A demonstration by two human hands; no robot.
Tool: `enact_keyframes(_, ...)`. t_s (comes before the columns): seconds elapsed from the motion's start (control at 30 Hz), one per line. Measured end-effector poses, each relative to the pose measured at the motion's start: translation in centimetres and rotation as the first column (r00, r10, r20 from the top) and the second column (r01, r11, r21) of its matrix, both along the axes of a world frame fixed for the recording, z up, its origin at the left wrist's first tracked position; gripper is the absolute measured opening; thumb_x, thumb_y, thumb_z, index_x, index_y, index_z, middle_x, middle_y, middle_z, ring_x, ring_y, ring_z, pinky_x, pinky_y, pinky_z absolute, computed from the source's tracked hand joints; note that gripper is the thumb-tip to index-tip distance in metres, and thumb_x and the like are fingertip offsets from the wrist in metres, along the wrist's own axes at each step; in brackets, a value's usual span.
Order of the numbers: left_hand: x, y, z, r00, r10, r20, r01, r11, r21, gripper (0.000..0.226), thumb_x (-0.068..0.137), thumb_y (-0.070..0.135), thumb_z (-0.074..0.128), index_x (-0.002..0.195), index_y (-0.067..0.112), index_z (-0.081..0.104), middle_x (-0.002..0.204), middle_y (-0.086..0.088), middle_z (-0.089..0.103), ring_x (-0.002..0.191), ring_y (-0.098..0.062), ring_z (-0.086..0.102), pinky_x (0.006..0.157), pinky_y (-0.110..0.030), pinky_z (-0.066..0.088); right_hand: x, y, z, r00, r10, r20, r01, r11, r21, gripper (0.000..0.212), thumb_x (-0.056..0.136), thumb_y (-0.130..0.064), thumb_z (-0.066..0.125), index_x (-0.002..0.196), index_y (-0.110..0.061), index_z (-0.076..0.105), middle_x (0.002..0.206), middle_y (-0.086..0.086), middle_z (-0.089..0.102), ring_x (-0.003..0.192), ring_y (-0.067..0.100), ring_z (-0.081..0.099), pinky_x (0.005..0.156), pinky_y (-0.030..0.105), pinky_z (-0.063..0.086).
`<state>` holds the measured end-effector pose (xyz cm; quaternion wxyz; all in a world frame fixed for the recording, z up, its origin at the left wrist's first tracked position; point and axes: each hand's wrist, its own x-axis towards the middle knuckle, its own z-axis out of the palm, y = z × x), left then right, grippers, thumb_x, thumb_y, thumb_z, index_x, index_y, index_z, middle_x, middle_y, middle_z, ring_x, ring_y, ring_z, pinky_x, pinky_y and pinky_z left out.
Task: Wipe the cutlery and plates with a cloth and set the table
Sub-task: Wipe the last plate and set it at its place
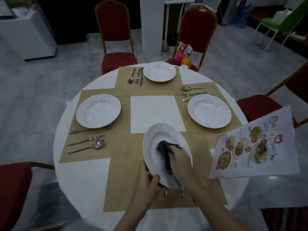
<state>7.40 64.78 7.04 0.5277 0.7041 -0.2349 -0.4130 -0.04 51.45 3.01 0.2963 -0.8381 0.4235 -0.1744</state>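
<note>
The left hand (146,182) grips the near rim of a white plate (155,147), thumb over the edge, holding it tilted up off the near placemat (126,172). The right hand (179,157) is curled round a dark cloth (164,150) and presses it into the plate's well. Two cutlery handles (173,190) poke out from under the lifted plate, lying on the placemat.

Three other white plates sit flat on the round white table (83,172): the left plate (98,110) with knife, fork and spoon (86,142) just beside it, the far plate (159,71) with its cutlery (135,76) to its left, and the right plate (209,111) with its cutlery (194,93) just behind it. A printed menu (255,147) overhangs the table's right edge. Two spray bottles (183,55) stand on a red chair (198,30) beyond the table.
</note>
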Motion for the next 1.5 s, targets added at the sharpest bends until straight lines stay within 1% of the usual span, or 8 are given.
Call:
enact_keyframes(0.17,2.3,2.0,-0.6,0.992,0.086,-0.096,-0.089,0.996,-0.02,0.034,0.09,0.008,0.056,0.116,0.03,0.051,0.104,0.007,0.063,0.091,-0.009,0.063,0.068,-0.03,0.057,-2.8,-0.9,-0.7,0.896,0.333,-0.292,-0.424,0.836,-0.348,0.059,0.055,0.0,0.086,0.111,-0.006,0.07,0.112,0.007,0.071,0.084,0.023,0.067,0.073,0.033,0.059)
enact_keyframes(0.3,2.7,3.0,-0.6,0.992,-0.002,-0.122,-0.001,1.0,-0.03,0.036,0.086,0.01,0.057,0.117,0.027,0.054,0.1,0.008,0.063,0.097,-0.022,0.062,0.073,-0.042,0.059,-5.5,-2.9,-1.2,0.89,0.269,-0.367,-0.408,0.83,-0.381,0.062,0.052,-0.002,0.09,0.111,-0.008,0.069,0.115,0.008,0.068,0.079,0.024,0.064,0.071,0.035,0.059)
enact_keyframes(0.43,1.7,2.1,0.7,0.987,-0.084,-0.135,0.079,0.996,-0.039,0.036,0.09,-0.002,0.055,0.117,0.021,0.048,0.101,0.001,0.06,0.083,-0.022,0.066,0.064,-0.033,0.057,-4.5,-3.3,-0.9,0.916,0.186,-0.356,-0.333,0.848,-0.412,0.07,0.059,0.004,0.083,0.124,-0.007,0.061,0.111,0.01,0.063,0.086,0.027,0.062,0.073,0.037,0.058)
enact_keyframes(0.57,2.2,1.7,1.3,0.993,-0.068,-0.094,0.066,0.997,-0.031,0.038,0.089,-0.002,0.054,0.118,0.021,0.048,0.104,-0.003,0.056,0.084,-0.018,0.066,0.07,-0.043,0.06,-1.6,-4.7,0.4,0.953,0.118,-0.279,-0.253,0.818,-0.516,0.043,0.065,0.006,0.078,0.104,-0.007,0.066,0.091,0.008,0.061,0.074,0.023,0.058,0.063,0.033,0.053)
enact_keyframes(0.9,4.3,2.2,-0.7,0.992,0.11,-0.067,-0.115,0.991,-0.068,0.035,0.085,0.009,0.053,0.115,0.027,0.055,0.106,0.002,0.064,0.096,-0.019,0.062,0.072,-0.034,0.058,-4.3,-1.5,-0.2,0.845,0.428,-0.322,-0.524,0.784,-0.334,0.028,0.057,0.001,0.073,0.081,-0.013,0.069,0.081,0.003,0.062,0.062,0.02,0.056,0.052,0.03,0.049)
enact_keyframes(1.1,1.7,2.5,-0.5,0.989,-0.106,-0.1,0.1,0.993,-0.058,0.042,0.077,0.017,0.055,0.118,0.027,0.055,0.102,0.007,0.065,0.098,-0.025,0.063,0.08,-0.051,0.057,-2.8,-5.9,2.2,0.937,0.098,-0.334,-0.275,0.798,-0.536,0.025,0.061,0.004,0.077,0.076,-0.01,0.062,0.071,0.007,0.056,0.059,0.022,0.051,0.051,0.031,0.042)
enact_keyframes(1.2,0.7,2.0,-0.2,0.99,-0.048,-0.131,0.038,0.996,-0.079,0.042,0.078,0.019,0.057,0.119,0.029,0.055,0.109,0.005,0.066,0.101,-0.025,0.064,0.079,-0.053,0.057,-1.4,-6.6,3.4,0.933,0.036,-0.358,-0.255,0.767,-0.588,0.022,0.061,0.003,0.076,0.07,-0.011,0.061,0.066,0.006,0.056,0.054,0.021,0.051,0.048,0.029,0.04)
enact_keyframes(1.5,3.9,2.3,0.4,0.98,0.186,-0.065,-0.192,0.976,-0.105,0.041,0.092,-0.004,0.049,0.112,0.03,0.058,0.106,0.001,0.067,0.095,-0.026,0.063,0.073,-0.044,0.059,-2.6,-1.4,1.5,0.82,0.38,-0.428,-0.545,0.747,-0.381,0.036,0.037,-0.009,0.088,0.061,-0.018,0.063,0.062,-0.002,0.055,0.051,0.013,0.052,0.045,0.021,0.038)
